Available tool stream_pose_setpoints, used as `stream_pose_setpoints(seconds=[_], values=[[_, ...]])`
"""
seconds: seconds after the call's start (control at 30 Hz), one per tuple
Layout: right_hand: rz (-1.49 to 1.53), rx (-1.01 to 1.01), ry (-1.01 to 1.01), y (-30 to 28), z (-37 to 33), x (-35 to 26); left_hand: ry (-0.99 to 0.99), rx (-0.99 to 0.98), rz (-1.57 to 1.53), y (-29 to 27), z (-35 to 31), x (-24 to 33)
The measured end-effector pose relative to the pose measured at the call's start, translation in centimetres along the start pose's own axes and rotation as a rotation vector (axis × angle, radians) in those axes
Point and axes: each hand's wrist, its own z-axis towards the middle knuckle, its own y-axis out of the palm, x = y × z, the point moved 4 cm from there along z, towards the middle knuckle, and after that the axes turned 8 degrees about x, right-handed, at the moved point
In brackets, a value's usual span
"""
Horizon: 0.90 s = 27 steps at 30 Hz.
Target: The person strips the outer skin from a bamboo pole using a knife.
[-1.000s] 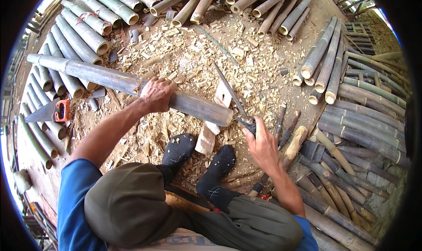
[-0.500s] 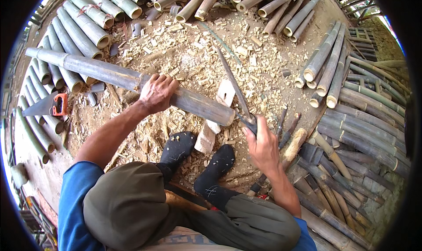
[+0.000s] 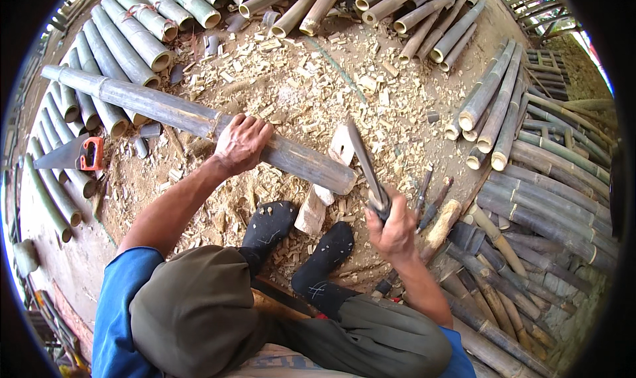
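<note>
Left hand (image 3: 244,143) grips the bamboo pole (image 3: 165,109) beneath it.

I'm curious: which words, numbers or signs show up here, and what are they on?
Pale cloth at the lower edge: faint bluish lettering, partly cut off, too unclear to read.
Black sock on the right foot: crossing white lines, no readable word.
Bamboo pole, knife and saw: no lettering I can make out.

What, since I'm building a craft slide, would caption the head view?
Left hand gripping a bamboo pole over a wooden block, right hand holding a machete, amid pale chips.
</note>
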Motion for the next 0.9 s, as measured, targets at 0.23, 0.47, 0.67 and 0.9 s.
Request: stream_pose_setpoints(seconds=[0.23, 0.47, 0.67, 0.9], values=[[-0.349, -0.570, 0.398, 2.1, -0.6, 2.9, 0.006, 0.019, 0.034, 0.5, -0.9, -0.6], [-0.224, -0.449, 0.410, 2.7, -4.5, 6.2, 0.072, 0.083, 0.032, -0.4, 0.8, 1.4], [-0.262, -0.556, 0.516, 1.2, 0.3, 3.5, 0.014, 0.070, 0.111, 0.7, -0.3, 0.4], [-0.267, -0.669, 0.636, 2.8, -5.0, 7.0, 0.056, 0.097, 0.152, 0.1, -0.5, 1.8]])
